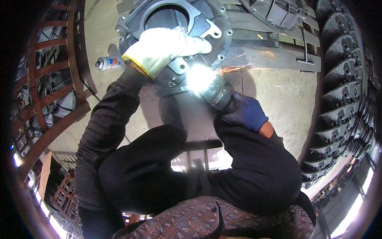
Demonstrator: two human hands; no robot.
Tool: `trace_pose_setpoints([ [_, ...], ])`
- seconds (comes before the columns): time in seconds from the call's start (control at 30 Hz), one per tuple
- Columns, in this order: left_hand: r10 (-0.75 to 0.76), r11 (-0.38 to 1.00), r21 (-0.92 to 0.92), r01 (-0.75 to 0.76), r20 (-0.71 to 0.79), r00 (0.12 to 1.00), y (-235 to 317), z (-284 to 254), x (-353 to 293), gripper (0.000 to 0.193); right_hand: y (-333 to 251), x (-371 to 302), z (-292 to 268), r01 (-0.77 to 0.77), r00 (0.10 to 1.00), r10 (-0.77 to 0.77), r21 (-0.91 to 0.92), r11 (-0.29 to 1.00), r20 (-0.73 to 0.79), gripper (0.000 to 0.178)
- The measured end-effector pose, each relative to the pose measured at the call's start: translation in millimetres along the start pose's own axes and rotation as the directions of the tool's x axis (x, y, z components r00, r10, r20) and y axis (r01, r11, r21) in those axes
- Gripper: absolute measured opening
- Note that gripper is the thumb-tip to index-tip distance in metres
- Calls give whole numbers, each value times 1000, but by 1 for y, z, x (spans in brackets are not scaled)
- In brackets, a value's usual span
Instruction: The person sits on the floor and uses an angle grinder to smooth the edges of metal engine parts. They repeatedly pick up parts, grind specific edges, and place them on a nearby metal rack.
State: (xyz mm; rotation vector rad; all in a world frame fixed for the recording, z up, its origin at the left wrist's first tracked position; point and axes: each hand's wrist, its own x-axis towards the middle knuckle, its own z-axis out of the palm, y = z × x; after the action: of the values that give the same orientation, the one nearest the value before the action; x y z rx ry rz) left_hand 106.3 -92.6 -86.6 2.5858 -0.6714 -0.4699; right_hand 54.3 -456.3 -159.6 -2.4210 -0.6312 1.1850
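Note:
A round grey cast-metal housing (222, 36) with a large ring opening and bolt holes lies in front of me. My left hand (163, 47), in a white glove with a yellow cuff edge, presses on the housing below the ring, fingers closed over it and partly washed out by light. Low on the right, my right hand (247, 112), in a dark blue glove, is wrapped around an angle grinder (217, 93). The grinder's head meets the housing's near edge. White glare hides its disc and the contact spot, and orange sparks (238, 68) fly off to the right.
A spray can (107, 63) lies left of the housing. Another casting (278, 16) sits at the far right on metal slats (278, 57). Stacked castings (342, 75) line the right side. A rusty metal rack (38, 75) stands left. My knees are close below the grinder.

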Motion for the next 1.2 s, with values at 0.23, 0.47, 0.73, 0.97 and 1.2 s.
trace_pose_setpoints([
  [0.23,45,995,-69,-69,-308,950,-10,20,-3,36,-6,-15,-8,-8,1000,8,14,1000,1,86],
  [0.47,73,890,-349,-294,-527,847,-45,65,-8,38,-11,3,-7,10,999,-6,117,993,-37,90],
  [0.73,73,975,-160,-154,-425,902,-33,51,-9,38,-11,-5,-4,37,998,-34,-70,997,48,81],
  [0.97,-176,983,28,183,-180,968,-19,28,-5,42,-4,-17,-10,-38,998,42,77,996,-49,83],
  [1.2,-185,963,152,223,-230,955,-44,20,-20,43,11,-16,-4,-27,997,40,183,983,-71,82],
])
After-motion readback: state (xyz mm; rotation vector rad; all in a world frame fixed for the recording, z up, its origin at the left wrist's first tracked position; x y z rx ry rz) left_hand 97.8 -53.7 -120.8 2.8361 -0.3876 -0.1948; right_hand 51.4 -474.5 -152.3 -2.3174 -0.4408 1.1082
